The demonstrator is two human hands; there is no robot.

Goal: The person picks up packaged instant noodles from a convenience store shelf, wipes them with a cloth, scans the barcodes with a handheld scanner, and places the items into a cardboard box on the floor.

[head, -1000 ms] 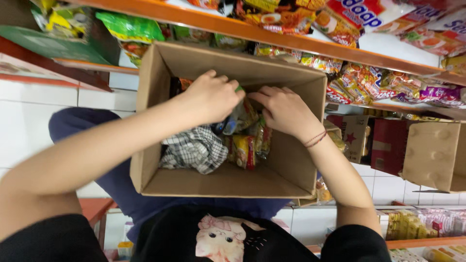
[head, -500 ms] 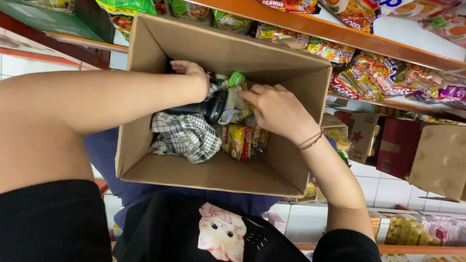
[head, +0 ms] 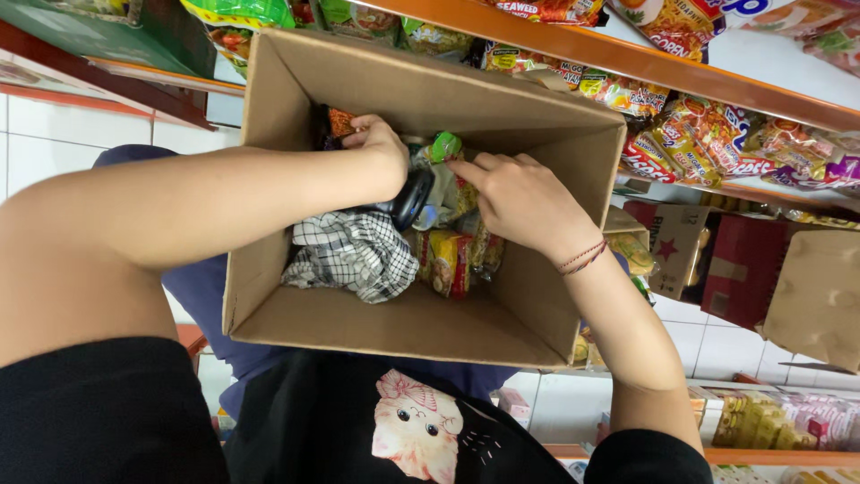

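An open cardboard box (head: 269,188) rests on my lap. My left hand (head: 381,151) reaches into its far left corner, fingers curled on a small orange packet (head: 341,121). A black rounded object (head: 414,199) lies just under that wrist. My right hand (head: 512,202), with a thread bracelet at the wrist, lies flat over the packets, its fingertips touching a green-topped item (head: 445,145). Beneath the hands are a black-and-white checked cloth (head: 351,253) and yellow snack packets (head: 448,262).
Orange shop shelves (head: 681,81) packed with bright snack bags run along the top and right. A red carton (head: 748,278) and brown cardboard boxes (head: 820,296) stand at the right. White floor tiles (head: 54,134) show at the left.
My left hand has slid to the box's far left corner and closed on the orange packet. My right hand has shifted slightly right, fingers staying by the green-topped item. The view has dipped a little.
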